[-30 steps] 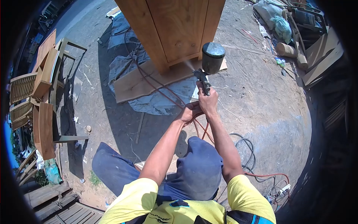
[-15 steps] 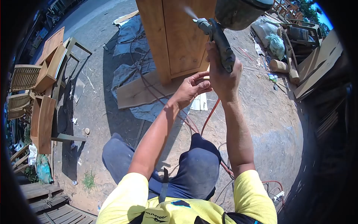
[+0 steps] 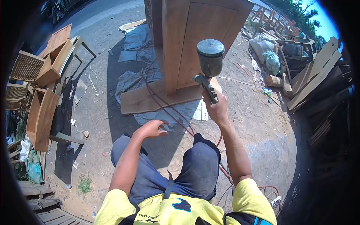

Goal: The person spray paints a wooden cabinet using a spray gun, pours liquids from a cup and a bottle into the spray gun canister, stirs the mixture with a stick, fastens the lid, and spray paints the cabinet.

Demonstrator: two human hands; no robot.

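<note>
A spray gun with a dark round cup on top is held in my right hand, its nozzle toward the lower part of a wooden cabinet. No spray mist shows at the nozzle. My left hand hangs empty above my left knee, fingers apart, near a red hose. The cabinet stands upright on a wooden board, which rests on a crumpled pale sheet on the ground.
Wooden chairs and open drawers stand at the left. Sacks, a log and leaning planks lie at the right. Hoses and a white power strip are at the lower right.
My left hand has moved away from the right, down and left, with the hose no longer in it. The spray gun has lowered from its raised position, and the mist has gone.
</note>
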